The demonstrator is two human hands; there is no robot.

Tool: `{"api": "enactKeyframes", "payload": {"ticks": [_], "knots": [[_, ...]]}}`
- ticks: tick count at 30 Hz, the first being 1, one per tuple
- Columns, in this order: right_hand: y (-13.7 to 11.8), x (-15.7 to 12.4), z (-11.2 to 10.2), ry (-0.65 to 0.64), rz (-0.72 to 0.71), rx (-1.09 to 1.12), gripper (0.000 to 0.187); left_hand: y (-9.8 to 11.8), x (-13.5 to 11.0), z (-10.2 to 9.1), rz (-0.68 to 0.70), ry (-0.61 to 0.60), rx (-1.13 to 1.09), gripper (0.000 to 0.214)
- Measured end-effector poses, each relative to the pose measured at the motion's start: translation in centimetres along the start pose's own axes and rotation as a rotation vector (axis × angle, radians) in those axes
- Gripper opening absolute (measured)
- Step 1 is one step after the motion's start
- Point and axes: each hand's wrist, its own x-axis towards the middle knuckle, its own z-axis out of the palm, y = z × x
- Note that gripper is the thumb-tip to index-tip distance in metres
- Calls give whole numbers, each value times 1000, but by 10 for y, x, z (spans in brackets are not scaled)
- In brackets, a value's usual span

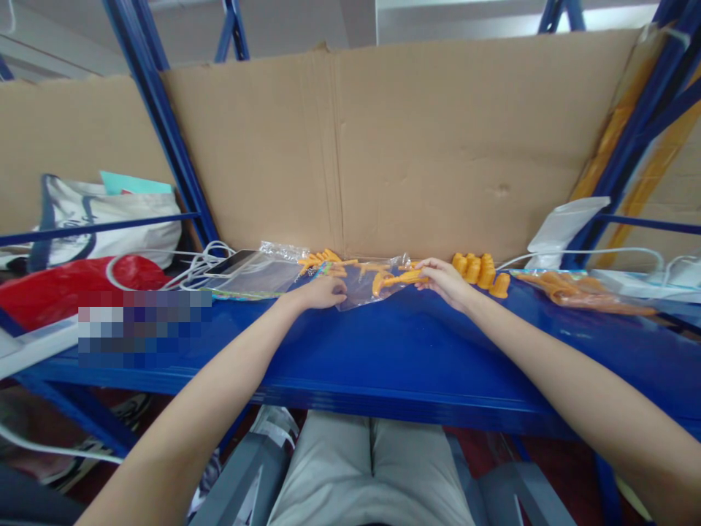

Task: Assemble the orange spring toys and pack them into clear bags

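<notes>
My left hand is closed, its curled fingers on the near left edge of a clear plastic bag. My right hand pinches an orange plastic piece with a hammer-like end, which lies at the bag's right side. I cannot tell whether that piece is inside the bag or on top of it. Behind my left hand is a pile of slim orange plastic pieces. Just right of my right hand stand several orange cup-shaped pieces, and one sits apart nearer to me.
The blue shelf top ends at its front edge above my lap. A cardboard sheet closes off the back. Flat clear bags and white cables lie left; a bag of orange pieces lies right. Blue posts flank the space.
</notes>
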Motion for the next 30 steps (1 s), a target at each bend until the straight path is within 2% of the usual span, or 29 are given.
{"api": "enactKeyframes", "payload": {"ticks": [8, 11, 14, 19, 22, 25, 28, 30], "knots": [[-2, -5, 9, -84, 19, -112, 17, -1, 6, 6, 110, 151, -36, 36], [-3, -7, 11, -119, 50, -7, 20, 0, 7, 10, 81, 168, -94, 48], [-2, -7, 13, -134, 95, 70, 21, 7, 7, 14, 34, 128, -210, 61], [4, -7, 17, -154, 153, 45, 21, 25, 5, 15, -79, 104, -398, 62], [7, -6, 18, -184, 123, -105, 19, 34, 3, 13, -127, 108, -526, 61], [8, -7, 18, -245, -24, -378, 19, 37, 3, 14, -160, 144, -617, 59], [5, -12, 19, -303, -221, -670, 17, 31, 7, 17, -142, 188, -567, 55], [3, -16, 20, -312, -277, -780, 13, 22, 12, 18, -105, 223, -454, 52]]}}
